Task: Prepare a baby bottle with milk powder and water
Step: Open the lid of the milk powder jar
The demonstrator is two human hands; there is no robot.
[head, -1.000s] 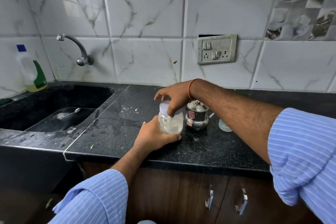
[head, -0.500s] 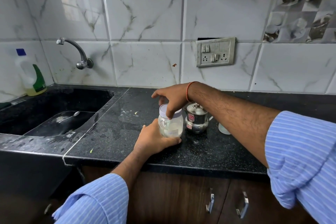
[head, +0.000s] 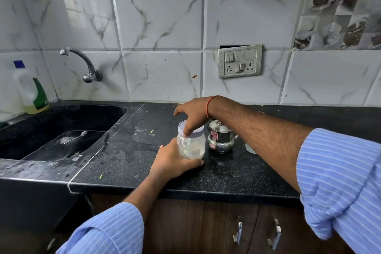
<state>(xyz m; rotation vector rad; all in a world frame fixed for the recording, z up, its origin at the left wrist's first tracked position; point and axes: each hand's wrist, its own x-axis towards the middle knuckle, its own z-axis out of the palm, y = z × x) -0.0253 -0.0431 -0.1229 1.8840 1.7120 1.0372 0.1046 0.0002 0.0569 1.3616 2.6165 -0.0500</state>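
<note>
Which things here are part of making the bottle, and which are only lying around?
In use:
- clear jar, gripped by left hand
- its white lid, gripped by right hand
- steel pot, likely

Lying about:
- detergent bottle
- spoon in the sink
- tap

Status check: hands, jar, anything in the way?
Left hand grips jar base. Right hand on lid. Steel pot close beside jar, not blocking.

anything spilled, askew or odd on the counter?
Small mess only: pale specks and wet-looking smears on the black counter left of the jar, and a spoon lying in the sink. The jar stands upright, both hands on it.
</note>
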